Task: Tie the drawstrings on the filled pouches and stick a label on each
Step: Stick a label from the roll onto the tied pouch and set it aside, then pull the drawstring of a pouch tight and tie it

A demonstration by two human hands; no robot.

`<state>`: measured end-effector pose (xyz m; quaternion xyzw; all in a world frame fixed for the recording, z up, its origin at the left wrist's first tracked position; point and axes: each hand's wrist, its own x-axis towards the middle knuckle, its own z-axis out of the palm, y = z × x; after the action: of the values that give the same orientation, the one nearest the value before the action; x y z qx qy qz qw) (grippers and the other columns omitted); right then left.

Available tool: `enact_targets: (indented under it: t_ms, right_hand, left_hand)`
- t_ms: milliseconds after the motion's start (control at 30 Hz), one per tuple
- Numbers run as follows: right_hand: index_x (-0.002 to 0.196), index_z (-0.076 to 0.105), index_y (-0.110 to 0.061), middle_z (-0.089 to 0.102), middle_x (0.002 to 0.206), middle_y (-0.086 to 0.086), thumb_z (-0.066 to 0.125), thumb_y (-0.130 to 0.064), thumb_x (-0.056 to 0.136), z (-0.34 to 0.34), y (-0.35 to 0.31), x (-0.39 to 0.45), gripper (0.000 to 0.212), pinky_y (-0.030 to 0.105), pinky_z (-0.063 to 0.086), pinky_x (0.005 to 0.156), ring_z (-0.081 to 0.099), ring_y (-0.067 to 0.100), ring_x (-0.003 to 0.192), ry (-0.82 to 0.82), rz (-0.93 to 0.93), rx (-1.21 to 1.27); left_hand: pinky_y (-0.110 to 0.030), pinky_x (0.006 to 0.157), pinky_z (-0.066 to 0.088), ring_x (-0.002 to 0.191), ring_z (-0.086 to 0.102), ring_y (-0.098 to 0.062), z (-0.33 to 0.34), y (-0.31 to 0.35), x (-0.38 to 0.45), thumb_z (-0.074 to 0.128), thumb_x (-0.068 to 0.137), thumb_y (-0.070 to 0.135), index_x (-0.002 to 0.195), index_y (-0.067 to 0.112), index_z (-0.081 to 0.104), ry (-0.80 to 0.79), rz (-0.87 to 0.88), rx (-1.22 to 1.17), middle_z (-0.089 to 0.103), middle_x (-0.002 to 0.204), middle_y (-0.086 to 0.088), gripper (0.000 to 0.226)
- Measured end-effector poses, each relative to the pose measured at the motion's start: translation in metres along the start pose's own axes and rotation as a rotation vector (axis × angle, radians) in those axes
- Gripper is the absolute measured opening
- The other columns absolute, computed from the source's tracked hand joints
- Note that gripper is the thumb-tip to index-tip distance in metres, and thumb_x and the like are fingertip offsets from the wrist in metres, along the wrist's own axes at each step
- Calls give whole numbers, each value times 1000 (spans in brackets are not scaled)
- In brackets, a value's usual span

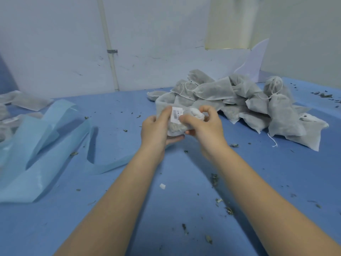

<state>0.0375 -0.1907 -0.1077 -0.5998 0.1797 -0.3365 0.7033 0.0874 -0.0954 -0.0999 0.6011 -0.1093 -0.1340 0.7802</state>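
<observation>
Filled grey non-woven fabric pouch (pixel 175 127) held above the blue cloth-covered table (pixel 166 209), cradled in the curled fingers of the left hand (pixel 156 130). White rectangular printed label (pixel 176 115) pinched against the pouch under the thumb of the right hand (pixel 201 126). Heap of similar grey drawstring pouches (pixel 239 104) just behind. Pale blue backing strip (pixel 42 141) at left.

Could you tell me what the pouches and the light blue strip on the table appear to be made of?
The pouch in hand and the pile of pouches look like thin grey-white non-woven fabric: matte, soft, creased, with dark filling faintly showing through. The light blue strip seems to be glossy paper or film, probably label backing: it holds curls and shines.
</observation>
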Motion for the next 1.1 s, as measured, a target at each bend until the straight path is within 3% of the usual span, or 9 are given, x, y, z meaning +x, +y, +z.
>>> enact_targets:
  t_ms: [100, 200, 267, 400, 600, 767, 833, 967, 1100]
  right_hand:
    - [92, 54, -15, 62, 92, 5, 72, -7, 80, 42, -19, 1, 23, 23, 54, 62, 62, 4, 53, 105, -49, 209]
    - [128, 57, -28, 60, 124, -7, 68, -42, 86, 94, -37, -9, 45, 29, 53, 91, 67, 5, 83, -388, -106, 45]
    - [127, 60, -36, 61, 116, -23, 58, -60, 85, 113, -37, -17, 48, 35, 45, 105, 64, 5, 105, -580, -104, -101]
    - [91, 72, -35, 67, 102, -25, 51, -62, 88, 97, -30, -15, 34, 23, 51, 94, 65, 0, 102, -536, -54, -102]
    - [91, 73, -15, 72, 83, -5, 52, -33, 98, 43, -22, 4, 28, 11, 51, 75, 65, 3, 75, -311, -20, -44]
    - [77, 73, -22, 71, 74, -10, 52, -28, 96, -5, -23, 27, 29, 11, 47, 55, 61, 0, 67, -153, 2, -111]
    - [71, 73, -22, 73, 79, -5, 54, -23, 94, -21, -23, 39, 30, 20, 52, 64, 63, 8, 73, -93, -3, -117]
    - [56, 72, -25, 73, 76, -9, 55, -21, 90, -48, -14, 58, 38, 32, 53, 90, 64, 5, 72, 27, 16, -175]
    - [59, 72, -26, 74, 86, 4, 55, -22, 89, -67, 1, 66, 35, 35, 51, 94, 61, 14, 80, 108, 85, -176]
  left_hand:
    - [-33, 53, 57, 60, 70, -29, -10, 9, -8, 50, 92, 38, 93, 10, 52, 22, -69, -180, 70, 85, -15, 28]
    - [-27, 55, 53, 57, 64, -19, -13, 17, -11, 33, 97, 33, 81, 15, 53, 64, -55, -289, 65, 62, -2, 31]
    - [-34, 75, 53, 82, 64, -23, -14, 21, -11, 29, 99, 26, 79, 20, 57, 104, 1, -310, 63, 69, 2, 34]
    - [-28, 74, 46, 114, 55, -26, -15, 11, -5, 30, 103, 20, 129, 14, 51, 195, 122, -20, 58, 117, -6, 34]
    - [-22, 47, 40, 65, 59, -17, 25, -11, 10, 38, 96, 23, 73, 17, 54, 57, 72, 434, 58, 68, 1, 28]
    - [-31, 63, 51, 66, 61, -18, 66, -26, 21, 40, 90, 13, 71, 16, 53, -73, 95, 505, 63, 73, -5, 24]
    - [-34, 75, 51, 82, 65, -23, 77, -30, 33, 41, 85, 4, 87, 9, 63, -124, 137, 606, 69, 89, -10, 23]
    - [-13, 72, 30, 116, 52, -24, 91, -36, 66, 42, 86, -2, 123, 6, 56, -55, 288, 902, 58, 125, -9, 40]
    - [-32, 99, 36, 125, 43, -31, 102, -46, 97, 48, 88, 2, 137, 4, 39, -74, 262, 1066, 43, 139, -16, 50]
